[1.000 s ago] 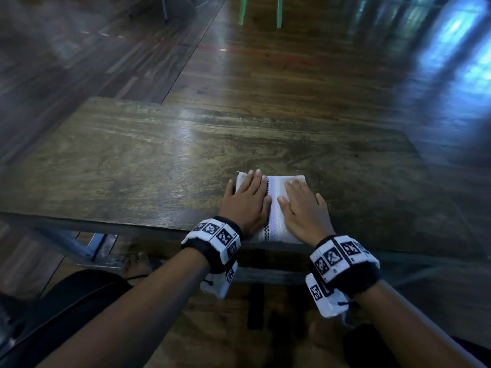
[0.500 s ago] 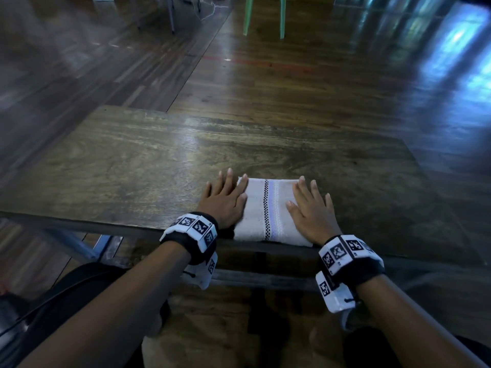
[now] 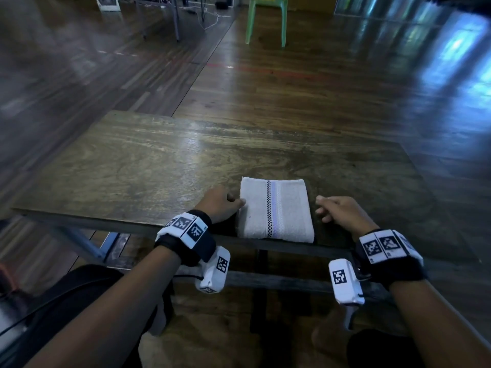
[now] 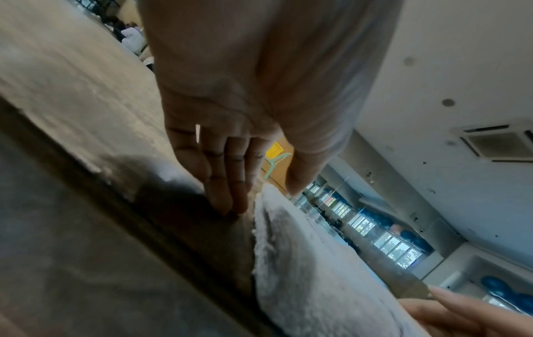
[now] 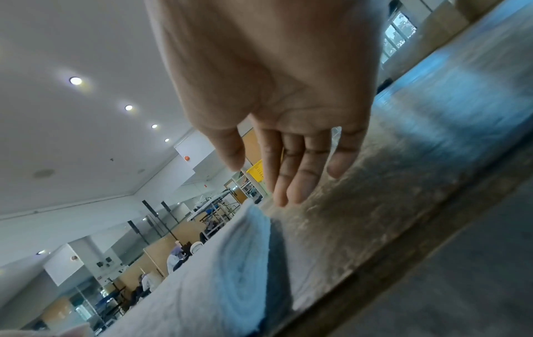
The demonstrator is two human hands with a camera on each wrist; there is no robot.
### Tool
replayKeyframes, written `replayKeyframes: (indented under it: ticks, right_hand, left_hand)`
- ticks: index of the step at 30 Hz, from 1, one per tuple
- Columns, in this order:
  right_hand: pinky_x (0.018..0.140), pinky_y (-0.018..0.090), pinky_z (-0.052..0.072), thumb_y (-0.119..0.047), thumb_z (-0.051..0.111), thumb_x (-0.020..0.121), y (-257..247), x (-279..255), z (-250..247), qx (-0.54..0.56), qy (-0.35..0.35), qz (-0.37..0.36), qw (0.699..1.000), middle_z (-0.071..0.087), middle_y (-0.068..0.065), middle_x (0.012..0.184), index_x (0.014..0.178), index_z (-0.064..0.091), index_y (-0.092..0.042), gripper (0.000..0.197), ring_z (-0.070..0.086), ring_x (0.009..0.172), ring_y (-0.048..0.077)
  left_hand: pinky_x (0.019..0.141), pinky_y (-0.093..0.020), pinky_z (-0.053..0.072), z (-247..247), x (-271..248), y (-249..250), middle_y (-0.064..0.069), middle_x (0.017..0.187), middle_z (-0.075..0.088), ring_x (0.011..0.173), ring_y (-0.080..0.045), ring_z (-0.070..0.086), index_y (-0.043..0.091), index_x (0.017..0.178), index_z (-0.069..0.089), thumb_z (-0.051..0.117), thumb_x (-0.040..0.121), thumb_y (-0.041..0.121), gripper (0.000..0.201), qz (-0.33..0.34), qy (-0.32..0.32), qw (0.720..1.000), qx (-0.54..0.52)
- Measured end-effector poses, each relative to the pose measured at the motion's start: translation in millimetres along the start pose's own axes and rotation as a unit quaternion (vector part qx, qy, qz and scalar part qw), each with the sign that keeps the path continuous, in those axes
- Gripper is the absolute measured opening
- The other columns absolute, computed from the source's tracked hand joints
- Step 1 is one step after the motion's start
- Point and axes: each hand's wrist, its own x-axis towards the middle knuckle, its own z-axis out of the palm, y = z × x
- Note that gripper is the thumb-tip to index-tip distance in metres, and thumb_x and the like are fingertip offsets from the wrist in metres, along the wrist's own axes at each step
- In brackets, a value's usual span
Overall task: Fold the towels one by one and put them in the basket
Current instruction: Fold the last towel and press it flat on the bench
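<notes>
A folded whitish towel (image 3: 275, 211) with a checked and lilac stripe lies flat at the wooden table's (image 3: 132, 168) front edge. My left hand (image 3: 235, 200) sits at its left edge. In the left wrist view its straight fingers (image 4: 228, 193) point down onto the table beside the towel (image 4: 303, 262), and the thumb touches the towel's top edge. My right hand (image 3: 322, 208) hovers just right of the towel, apart from it, fingers relaxed and holding nothing. A yellow basket (image 5: 256, 172) stands far off on a green chair (image 3: 265, 19).
The table stretches away to the left and behind the towel. Beyond it is glossy wooden floor, with metal table legs and cables (image 3: 175, 17) at the far left. My knees and bare feet are under the table's front edge.
Both hands were pressing flat on top of the towel. They have slid outward off it to its left and right sides. The head view has tilted up.
</notes>
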Motion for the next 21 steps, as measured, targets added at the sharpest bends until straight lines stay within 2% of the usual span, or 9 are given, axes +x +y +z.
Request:
replayKeyframes:
  ticks: [3,5,7,9,11,13,15,18,21]
  right_hand:
    - [0.077,0.031,0.046,-0.038,0.049,0.093,-2.8,1.3,11.6,-0.025,-0.024,-0.001,0.999,0.065,-0.001,0.092,0.107,0.066,-0.012,0.034,0.06,0.078,0.013]
    - [0.079,0.033,0.05,-0.035,0.056,0.09,-4.6,3.1,18.9,-0.022,-0.011,-0.011,1.0,0.068,0.004,0.096,0.099,0.07,-0.009,0.031,0.062,0.083,0.015]
    - [0.084,0.04,0.05,-0.033,0.062,0.086,-6.7,5.0,24.2,-0.026,-0.002,-0.015,1.0,0.071,0.013,0.096,0.093,0.071,-0.002,0.033,0.065,0.089,0.023]
    - [0.079,0.037,0.051,-0.029,0.063,0.085,-8.3,7.0,27.7,-0.03,-0.001,-0.008,1.0,0.07,0.019,0.095,0.092,0.069,0.006,0.037,0.066,0.09,0.028]
    - [0.07,0.032,0.048,-0.026,0.06,0.085,-11.5,6.3,28.3,-0.029,-0.012,0.004,1.0,0.07,0.017,0.092,0.09,0.07,0.006,0.034,0.066,0.084,0.023]
    - [0.068,0.03,0.046,-0.026,0.059,0.086,-14.2,5.9,26.8,-0.009,-0.029,0.015,0.999,0.069,0.01,0.087,0.091,0.069,0.004,0.032,0.062,0.077,0.016]
    - [0.067,0.027,0.045,-0.023,0.059,0.086,-15.7,4.0,23.9,0.037,-0.046,0.031,0.998,0.066,0.006,0.087,0.093,0.066,0.002,0.027,0.059,0.078,0.012]
    - [0.076,0.031,0.05,-0.012,0.06,0.086,-14.3,-6.2,21.8,0.192,-0.072,0.076,0.976,0.065,0.013,0.102,0.094,0.062,-0.004,0.011,0.061,0.091,0.02]
    - [0.076,0.036,0.048,-0.005,0.059,0.085,-9.7,-23.4,22.3,0.288,-0.082,0.107,0.948,0.062,0.016,0.102,0.093,0.061,-0.002,0.009,0.059,0.087,0.022]
  left_hand:
    - [0.062,-0.032,0.04,5.9,1.5,-2.4,-0.02,0.084,0.069,0.078,-0.029,0.063,-0.002,0.083,0.07,0.063,0.085,0.038,0.041,0.0,0.016,1.0,-0.006]
    - [0.061,-0.031,0.041,8.3,1.2,-1.0,-0.017,0.082,0.07,0.075,-0.026,0.062,-0.001,0.081,0.07,0.065,0.084,0.036,0.037,0.002,0.026,1.0,-0.013]
    - [0.056,-0.027,0.038,11.1,2.5,0.3,-0.015,0.074,0.066,0.066,-0.021,0.057,0.001,0.072,0.066,0.065,0.084,0.033,0.034,-0.001,0.021,1.0,-0.018]
    - [0.05,-0.025,0.032,13.3,3.8,1.5,-0.007,0.06,0.055,0.056,-0.016,0.048,0.009,0.058,0.054,0.063,0.085,0.03,0.035,-0.011,0.002,1.0,-0.015]
    - [0.05,-0.026,0.03,14.6,4.0,2.5,-0.002,0.055,0.046,0.053,-0.015,0.044,0.014,0.054,0.045,0.063,0.083,0.03,0.038,-0.016,-0.021,0.999,-0.021]
    - [0.051,-0.028,0.028,13.3,2.7,3.9,-0.001,0.054,0.042,0.053,-0.017,0.042,0.015,0.054,0.04,0.062,0.083,0.032,0.04,-0.016,-0.03,0.999,-0.035]
    - [0.05,-0.027,0.026,11.0,-1.2,5.8,0.001,0.053,0.038,0.05,-0.014,0.038,0.016,0.054,0.036,0.06,0.085,0.031,0.041,-0.012,-0.023,0.997,-0.078]
    - [0.047,-0.025,0.024,8.8,-10.0,7.9,0.002,0.05,0.034,0.043,-0.01,0.031,0.018,0.051,0.033,0.059,0.084,0.02,0.042,-0.002,-0.032,0.982,-0.185]
    - [0.046,-0.024,0.029,13.8,-26.2,5.7,0.002,0.046,0.038,0.039,-0.01,0.034,0.018,0.047,0.039,0.058,0.084,0.01,0.042,-0.035,-0.04,0.948,-0.315]
